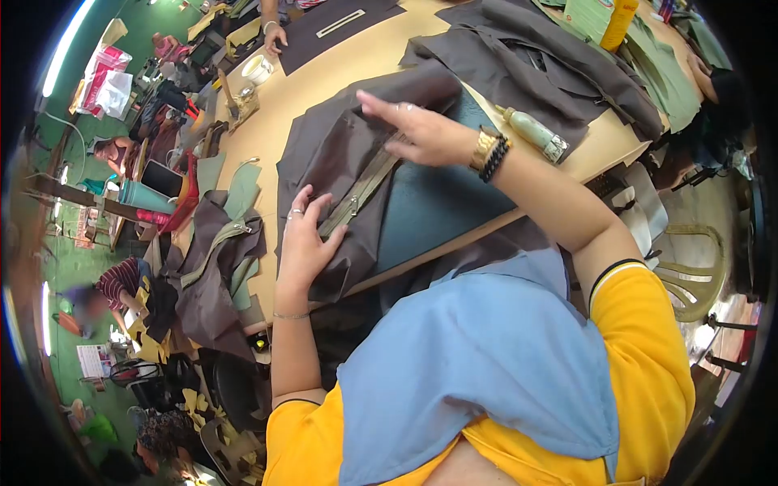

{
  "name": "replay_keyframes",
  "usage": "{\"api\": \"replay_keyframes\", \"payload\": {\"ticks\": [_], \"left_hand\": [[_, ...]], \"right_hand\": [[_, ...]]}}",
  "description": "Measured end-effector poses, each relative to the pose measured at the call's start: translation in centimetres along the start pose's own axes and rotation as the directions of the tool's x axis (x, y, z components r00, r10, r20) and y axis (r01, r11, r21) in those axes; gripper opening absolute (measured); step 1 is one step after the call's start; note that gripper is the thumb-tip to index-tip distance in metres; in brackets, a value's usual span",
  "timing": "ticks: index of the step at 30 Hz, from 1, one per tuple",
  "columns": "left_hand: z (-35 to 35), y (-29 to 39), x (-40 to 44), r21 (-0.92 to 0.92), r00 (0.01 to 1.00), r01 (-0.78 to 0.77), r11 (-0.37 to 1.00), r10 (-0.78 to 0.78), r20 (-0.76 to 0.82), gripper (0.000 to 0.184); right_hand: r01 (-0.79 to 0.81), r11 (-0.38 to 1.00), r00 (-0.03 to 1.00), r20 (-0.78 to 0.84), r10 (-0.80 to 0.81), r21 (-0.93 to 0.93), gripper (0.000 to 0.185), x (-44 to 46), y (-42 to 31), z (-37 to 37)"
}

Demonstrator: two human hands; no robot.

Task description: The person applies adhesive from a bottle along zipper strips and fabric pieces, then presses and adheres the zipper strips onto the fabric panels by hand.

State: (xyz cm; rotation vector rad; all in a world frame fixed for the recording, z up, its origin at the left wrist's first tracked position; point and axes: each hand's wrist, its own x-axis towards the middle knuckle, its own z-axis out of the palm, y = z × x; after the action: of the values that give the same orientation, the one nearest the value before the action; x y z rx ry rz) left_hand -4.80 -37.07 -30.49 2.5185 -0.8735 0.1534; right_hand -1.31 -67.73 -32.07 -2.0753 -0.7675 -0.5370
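Dark brown fabric lies in folds before me, partly over a dark blue-green board. An olive zipper with metal pulls runs diagonally across it. My left hand rests on the fabric at the zipper's lower end, fingers spread, holding nothing. Over the fabric's upper right part, near the zipper's upper end, is my right hand, its fingers extended and apart. Whether its fingertips press on the cloth is hard to tell.
A bottle lies right of the board. More dark fabric is at the upper right. Another zippered piece hangs at the table's left. Across the table a co-worker's hand touches dark cloth. A plastic chair stands right.
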Motion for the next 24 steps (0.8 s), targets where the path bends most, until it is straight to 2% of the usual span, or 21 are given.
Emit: {"api": "replay_keyframes", "payload": {"ticks": [2, 3, 6, 7, 10, 13, 14, 16, 18, 19, 20, 22, 24], "left_hand": [[0.4, -0.5, -0.1, 0.089, 0.993, -0.002, 0.996, 0.012, -0.116, 0.048], [0.3, -0.1, -0.2, 0.102, 0.990, 0.005, 0.995, 0.009, -0.140, 0.044], [0.3, -0.2, -0.9, 0.258, 0.999, -0.011, 0.966, 0.002, 0.032, 0.033], [0.8, -0.5, -1.1, 0.279, 0.996, -0.068, 0.958, 0.083, -0.042, 0.023], [1.7, -1.3, -1.1, 0.274, 0.994, -0.074, 0.959, 0.094, -0.061, 0.017], [1.8, -1.2, -0.7, 0.248, 0.999, -0.026, 0.968, 0.037, -0.037, 0.015], [1.9, -1.4, -0.7, 0.212, 0.998, 0.003, 0.977, 0.012, -0.069, 0.016], [1.8, -2.2, -0.8, 0.139, 0.991, 0.058, 0.989, -0.040, -0.129, 0.019], [0.2, -3.0, -0.8, -0.040, 0.967, 0.228, 0.973, -0.231, -0.108, 0.026], [-0.9, -3.5, -1.1, -0.091, 0.981, 0.153, 0.984, -0.162, -0.109, 0.023], [-2.1, -2.7, -1.4, -0.409, 0.987, -0.003, 0.913, -0.063, -0.148, 0.019], [-6.1, -0.2, -2.0, -0.426, 0.968, 0.243, 0.872, -0.247, 0.048, 0.026], [-8.9, 2.1, -2.1, -0.273, 0.989, 0.145, 0.951, -0.127, 0.082, 0.029]], "right_hand": [[-0.070, 0.997, 0.991, 0.108, 0.072, -0.026, 0.073, 1.5, 1.0, -0.7], [-0.008, 0.999, 0.994, 0.113, 0.002, 0.053, 0.063, 1.7, 1.7, -0.8], [0.077, 0.965, 0.941, 0.339, 0.013, -0.251, 0.049, 1.4, 2.6, -2.5], [0.061, 0.962, 0.925, 0.378, 0.045, -0.265, 0.040, 1.0, 2.6, -2.9], [0.207, 0.934, 0.945, 0.306, -0.114, -0.292, 0.037, -0.9, 5.2, -2.3], [0.148, 0.889, 0.944, 0.330, 0.003, -0.432, 0.025, -1.6, 6.4, -2.2], [0.144, 0.874, 0.939, 0.344, 0.029, -0.465, 0.023, -1.4, 6.2, -2.4], [0.243, 0.832, 0.954, 0.278, -0.112, -0.499, 0.014, -1.1, 5.7, -2.6], [0.327, 0.805, 0.945, 0.192, -0.266, -0.496, 0.012, -0.2, 3.5, -4.2], [0.349, 0.805, 0.935, 0.124, -0.332, -0.480, 0.010, 0.4, 2.2, -4.9], [0.356, 0.803, 0.933, 0.133, -0.335, -0.478, 0.011, 0.7, 0.8, -5.9], [0.374, 0.796, 0.926, 0.150, -0.346, -0.476, 0.017, 1.6, -2.2, -8.2], [0.322, 0.856, 0.940, 0.246, -0.237, -0.406, 0.023, 2.4, -5.6, -10.2]]}}
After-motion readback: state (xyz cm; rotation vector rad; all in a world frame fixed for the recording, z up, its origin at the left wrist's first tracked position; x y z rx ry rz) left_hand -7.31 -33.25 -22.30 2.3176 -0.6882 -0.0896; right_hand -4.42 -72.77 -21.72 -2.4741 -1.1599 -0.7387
